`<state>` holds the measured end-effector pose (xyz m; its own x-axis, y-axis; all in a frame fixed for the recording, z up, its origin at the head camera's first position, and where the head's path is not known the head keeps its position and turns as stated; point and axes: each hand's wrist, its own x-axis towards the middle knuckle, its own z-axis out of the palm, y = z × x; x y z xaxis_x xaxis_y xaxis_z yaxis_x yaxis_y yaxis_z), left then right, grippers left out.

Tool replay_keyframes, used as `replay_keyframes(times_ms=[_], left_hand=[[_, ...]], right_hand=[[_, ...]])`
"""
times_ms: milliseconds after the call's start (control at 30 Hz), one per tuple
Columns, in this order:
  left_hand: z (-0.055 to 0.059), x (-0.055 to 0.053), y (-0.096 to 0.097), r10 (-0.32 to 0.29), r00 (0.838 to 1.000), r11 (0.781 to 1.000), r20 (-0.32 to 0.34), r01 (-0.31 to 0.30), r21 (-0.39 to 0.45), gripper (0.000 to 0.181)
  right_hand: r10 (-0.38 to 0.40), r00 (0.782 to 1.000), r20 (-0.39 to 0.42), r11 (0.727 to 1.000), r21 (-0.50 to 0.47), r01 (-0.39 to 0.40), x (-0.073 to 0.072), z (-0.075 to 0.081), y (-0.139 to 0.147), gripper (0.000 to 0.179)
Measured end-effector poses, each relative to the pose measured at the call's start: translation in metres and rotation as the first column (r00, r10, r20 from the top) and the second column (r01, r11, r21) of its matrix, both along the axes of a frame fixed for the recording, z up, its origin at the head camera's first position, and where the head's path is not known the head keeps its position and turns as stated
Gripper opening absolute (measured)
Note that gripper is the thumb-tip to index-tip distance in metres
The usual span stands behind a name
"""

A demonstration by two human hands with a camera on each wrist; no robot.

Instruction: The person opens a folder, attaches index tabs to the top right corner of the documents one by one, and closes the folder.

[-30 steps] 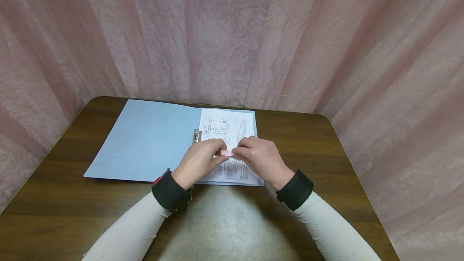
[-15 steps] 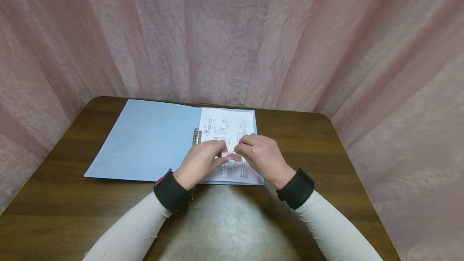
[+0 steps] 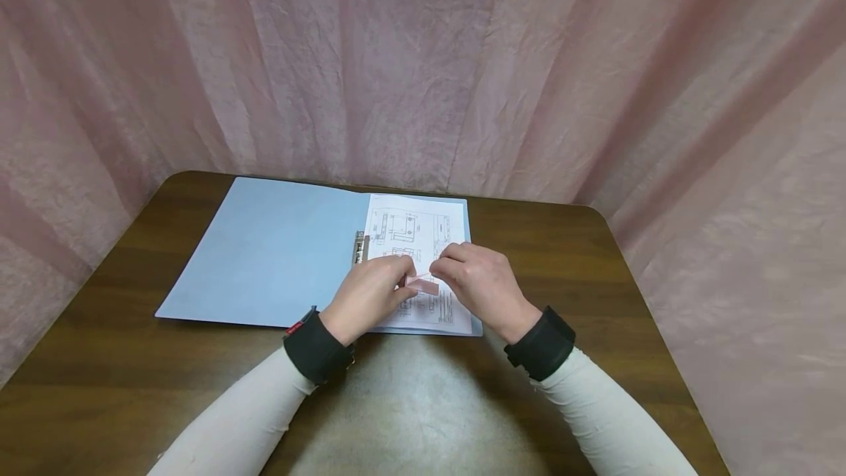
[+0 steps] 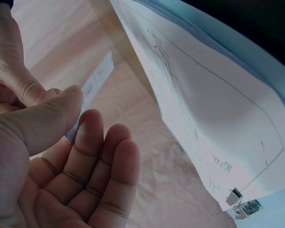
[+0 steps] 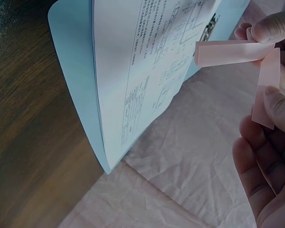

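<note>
My left hand (image 3: 370, 289) pinches a small pad of narrow pink sticky notes (image 5: 228, 53) between thumb and fingers. My right hand (image 3: 482, 285) pinches the end of one pink note (image 5: 267, 85). That note stands away from the pad at an angle and meets it near the left thumb. Printed marks show on the pad's pale back (image 4: 96, 81) in the left wrist view. Both hands are above printed drawing sheets (image 3: 429, 226), which lie on the right side of a spread light-blue folder (image 3: 277, 255).
A metal clip (image 3: 360, 247) sits at the folder's spine beside the sheets. The folder lies on a brown wooden table (image 3: 548, 255). Pink curtains (image 3: 423, 72) hang behind the table and at its sides.
The right hand has drawn slightly up and to the right, and its note has lifted away from the pad. The left hand holds the pad in nearly the same place.
</note>
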<state>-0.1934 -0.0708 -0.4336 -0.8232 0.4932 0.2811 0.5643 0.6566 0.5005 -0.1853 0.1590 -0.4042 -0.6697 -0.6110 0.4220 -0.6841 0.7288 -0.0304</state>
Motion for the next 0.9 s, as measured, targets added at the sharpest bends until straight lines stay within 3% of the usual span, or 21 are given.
replay_keyframes(times_ms=[667, 900], left_hand=[[-0.005, 0.0, -0.007, 0.03, 1.0, 0.999, 0.003, -0.03, -0.018, 0.026], [-0.002, 0.006, -0.013, 0.013, 1.0, 0.999, 0.017, -0.013, -0.032, 0.027]], right_hand=[[-0.028, 0.999, 0.03, 0.998, -0.052, 0.03, 0.001, 0.002, 0.007, 0.02], [-0.05, 0.998, 0.028, 0.998, -0.048, 0.052, 0.002, 0.003, 0.015, 0.023]])
